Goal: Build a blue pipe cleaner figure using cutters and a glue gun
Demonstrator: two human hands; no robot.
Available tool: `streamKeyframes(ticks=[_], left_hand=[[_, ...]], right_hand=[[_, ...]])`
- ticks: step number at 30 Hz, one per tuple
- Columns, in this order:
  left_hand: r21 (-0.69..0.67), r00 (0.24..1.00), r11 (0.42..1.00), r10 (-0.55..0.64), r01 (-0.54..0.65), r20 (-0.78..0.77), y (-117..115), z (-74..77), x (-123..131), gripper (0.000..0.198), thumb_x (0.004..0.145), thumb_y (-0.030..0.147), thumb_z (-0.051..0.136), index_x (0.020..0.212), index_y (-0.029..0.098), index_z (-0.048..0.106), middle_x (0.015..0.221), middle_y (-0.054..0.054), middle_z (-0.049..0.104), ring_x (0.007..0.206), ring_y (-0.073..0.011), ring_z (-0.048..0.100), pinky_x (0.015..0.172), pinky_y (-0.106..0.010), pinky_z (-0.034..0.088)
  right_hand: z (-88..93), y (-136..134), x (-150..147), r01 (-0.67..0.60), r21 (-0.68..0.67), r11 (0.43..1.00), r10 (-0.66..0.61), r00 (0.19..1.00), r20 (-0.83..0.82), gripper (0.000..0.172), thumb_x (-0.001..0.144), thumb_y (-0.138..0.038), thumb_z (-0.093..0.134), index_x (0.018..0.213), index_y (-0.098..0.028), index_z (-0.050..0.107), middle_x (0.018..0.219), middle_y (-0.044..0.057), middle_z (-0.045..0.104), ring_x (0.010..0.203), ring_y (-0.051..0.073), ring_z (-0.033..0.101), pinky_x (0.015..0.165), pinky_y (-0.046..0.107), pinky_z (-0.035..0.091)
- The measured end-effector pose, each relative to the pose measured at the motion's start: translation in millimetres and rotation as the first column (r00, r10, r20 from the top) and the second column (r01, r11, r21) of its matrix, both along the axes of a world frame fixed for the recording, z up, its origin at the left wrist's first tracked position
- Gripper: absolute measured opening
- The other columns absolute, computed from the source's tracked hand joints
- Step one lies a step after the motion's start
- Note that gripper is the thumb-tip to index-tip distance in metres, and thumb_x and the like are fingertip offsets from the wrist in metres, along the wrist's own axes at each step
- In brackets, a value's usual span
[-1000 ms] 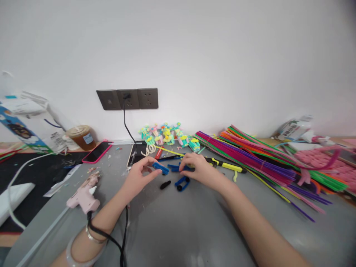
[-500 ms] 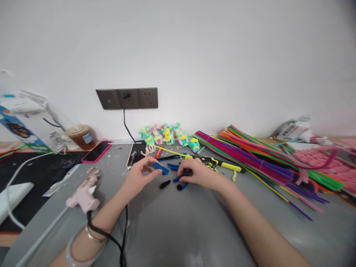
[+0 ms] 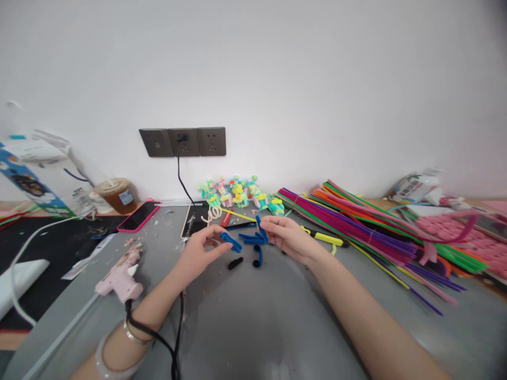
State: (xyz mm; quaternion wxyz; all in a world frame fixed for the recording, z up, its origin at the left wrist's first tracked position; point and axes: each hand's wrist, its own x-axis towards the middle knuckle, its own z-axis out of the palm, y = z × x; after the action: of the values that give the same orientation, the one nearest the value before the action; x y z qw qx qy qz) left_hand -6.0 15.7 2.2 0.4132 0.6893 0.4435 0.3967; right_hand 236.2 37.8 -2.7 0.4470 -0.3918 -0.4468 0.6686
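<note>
Between the thumb and fingers of my left hand [image 3: 204, 249] is a folded blue pipe cleaner piece [image 3: 231, 242]. My right hand [image 3: 288, 236] pinches a second blue pipe cleaner piece [image 3: 260, 228], which stands upright at the fingertips. Below and between the hands, more blue pipe cleaner pieces [image 3: 249, 240] lie on the grey table [image 3: 245, 316]. A short black fuzzy piece [image 3: 235, 263] rests there too, beside a small piece with black coils and a blue stem [image 3: 257, 257]. Pliers with yellow-and-black handles [image 3: 328, 238] are partly hidden behind my right hand.
A pink glue gun [image 3: 121, 279] with a black cord lies by my left forearm. Colourful pipe cleaner bundles [image 3: 356, 232] spread at right. Small pastel figures [image 3: 240, 192] line the wall. A phone [image 3: 138, 216] and a drink cup [image 3: 117, 195] stand at back left.
My right hand has risen from the pieces on the table with a blue pipe cleaner piece in its fingers. My left hand keeps its blue piece and has hardly moved.
</note>
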Motion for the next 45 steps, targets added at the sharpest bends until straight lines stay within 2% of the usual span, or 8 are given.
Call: streamKeyframes(ticks=[2, 8, 16, 27, 34, 38, 42, 45], left_hand=[[-0.009, 1.000, 1.000, -0.013, 0.013, 0.005, 0, -0.6, 0, 0.022, 0.076, 0.033, 0.071, 0.088, 0.016, 0.064, 0.084, -0.004, 0.067, 0.079, -0.0178, 0.064, 0.075, -0.029, 0.051], [-0.081, 0.996, 0.995, -0.053, 0.059, 0.072, 2, -5.1, 1, 0.024, 0.075, 0.033, 0.073, 0.089, 0.015, 0.065, 0.082, -0.003, 0.067, 0.077, -0.0168, 0.063, 0.075, -0.028, 0.051], [-0.143, 0.988, 0.982, -0.108, 0.124, 0.111, 1, -3.6, 2, 0.023, 0.074, 0.032, 0.075, 0.086, 0.015, 0.069, 0.080, -0.003, 0.070, 0.073, -0.0158, 0.064, 0.073, -0.027, 0.052], [-0.112, 0.989, 0.986, -0.113, 0.123, 0.094, -2, -2.1, 3, 0.020, 0.074, 0.032, 0.075, 0.082, 0.014, 0.075, 0.083, -0.005, 0.076, 0.077, -0.0189, 0.067, 0.079, -0.028, 0.054], [-0.116, 0.990, 0.987, -0.105, 0.115, 0.092, -1, -4.8, 2, 0.021, 0.073, 0.034, 0.076, 0.077, 0.014, 0.074, 0.078, -0.005, 0.075, 0.073, -0.0182, 0.067, 0.074, -0.028, 0.054], [-0.099, 0.994, 0.990, -0.094, 0.100, 0.060, -2, -3.9, 3, 0.021, 0.074, 0.033, 0.074, 0.083, 0.014, 0.073, 0.079, -0.005, 0.074, 0.072, -0.0179, 0.067, 0.072, -0.028, 0.055], [-0.040, 0.995, 0.996, -0.083, 0.085, 0.047, -2, -2.9, 3, 0.021, 0.078, 0.030, 0.070, 0.091, 0.014, 0.072, 0.086, -0.007, 0.075, 0.079, -0.0195, 0.069, 0.074, -0.029, 0.056], [-0.014, 0.994, 0.995, -0.095, 0.096, 0.057, -1, -1.7, 2, 0.021, 0.080, 0.028, 0.068, 0.095, 0.014, 0.073, 0.094, -0.010, 0.076, 0.087, -0.0210, 0.070, 0.080, -0.031, 0.057]], right_hand=[[0.9, -3, -4, -0.026, -0.046, 0.999, 0.024, 0.999, -0.046, 0.040, 0.056, -0.044, 0.091, 0.069, -0.018, 0.065, 0.065, -0.004, 0.058, 0.057, 0.009, 0.048, 0.059, 0.024, 0.039], [1.1, -15, -21, -0.096, -0.028, 0.995, 0.095, 0.995, -0.041, 0.038, 0.059, -0.044, 0.090, 0.073, -0.017, 0.068, 0.061, -0.004, 0.059, 0.054, 0.008, 0.049, 0.056, 0.023, 0.036], [1.3, -25, -33, -0.107, 0.103, 0.989, 0.094, 0.988, 0.125, 0.036, 0.067, -0.048, 0.083, 0.071, -0.017, 0.066, 0.060, -0.004, 0.058, 0.054, 0.009, 0.046, 0.055, 0.025, 0.035], [-3.5, -28, -41, -0.112, 0.161, 0.981, 0.078, 0.976, 0.203, 0.043, 0.067, -0.057, 0.079, 0.072, -0.017, 0.063, 0.061, -0.002, 0.058, 0.052, 0.009, 0.047, 0.052, 0.025, 0.036], [-4.5, -28, -41, -0.117, 0.173, 0.978, 0.079, 0.974, 0.211, 0.043, 0.069, -0.057, 0.078, 0.074, -0.017, 0.062, 0.063, -0.002, 0.058, 0.053, 0.009, 0.047, 0.053, 0.024, 0.036], [-5.6, -27, -42, -0.124, 0.193, 0.973, 0.081, 0.973, 0.215, 0.044, 0.069, -0.058, 0.077, 0.073, -0.017, 0.062, 0.063, -0.002, 0.056, 0.053, 0.010, 0.046, 0.053, 0.025, 0.036], [-2.8, -23, -36, -0.076, 0.261, 0.962, 0.015, 0.974, 0.227, 0.036, 0.072, -0.052, 0.075, 0.073, -0.019, 0.062, 0.069, 0.000, 0.061, 0.060, 0.013, 0.053, 0.061, 0.028, 0.042], [-1.4, -18, -27, -0.006, 0.365, 0.931, -0.129, 0.930, 0.345, 0.027, 0.074, -0.046, 0.072, 0.073, -0.020, 0.062, 0.071, 0.002, 0.064, 0.066, 0.017, 0.058, 0.066, 0.031, 0.044]])
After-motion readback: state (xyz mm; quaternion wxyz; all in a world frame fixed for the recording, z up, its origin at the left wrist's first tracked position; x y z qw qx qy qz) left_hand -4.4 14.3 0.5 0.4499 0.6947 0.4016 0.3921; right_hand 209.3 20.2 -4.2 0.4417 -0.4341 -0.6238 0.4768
